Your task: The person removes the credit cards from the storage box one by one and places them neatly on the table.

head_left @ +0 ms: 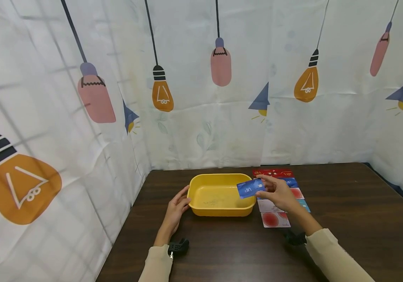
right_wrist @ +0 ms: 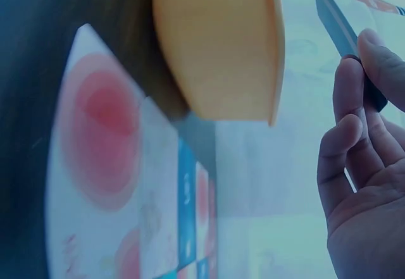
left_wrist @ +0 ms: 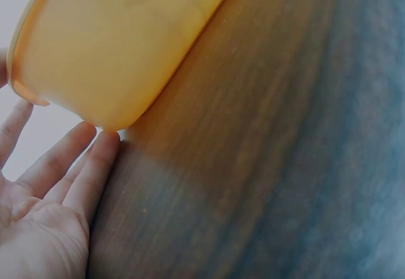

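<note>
A blue VIP card (head_left: 248, 188) is pinched between the thumb and fingers of my right hand (head_left: 278, 192), held over the right side of a yellow plastic tub (head_left: 220, 212). In the right wrist view the card (right_wrist: 338, 23) appears nearly edge-on, above the tub's rim. My left hand (head_left: 176, 211) touches the tub's left end with its fingers fairly straight; the left wrist view shows the fingertips against the tub wall (left_wrist: 126, 51). The bare bottom of the tub shows in the head view.
Several cards lie in rows right of the tub: a red VIP card (head_left: 275, 172) at the back, a white card with red circles (head_left: 275, 220) at the front. They rest on a dark wooden table (head_left: 222, 250). A lamp-patterned curtain (head_left: 194, 129) hangs behind and at the sides.
</note>
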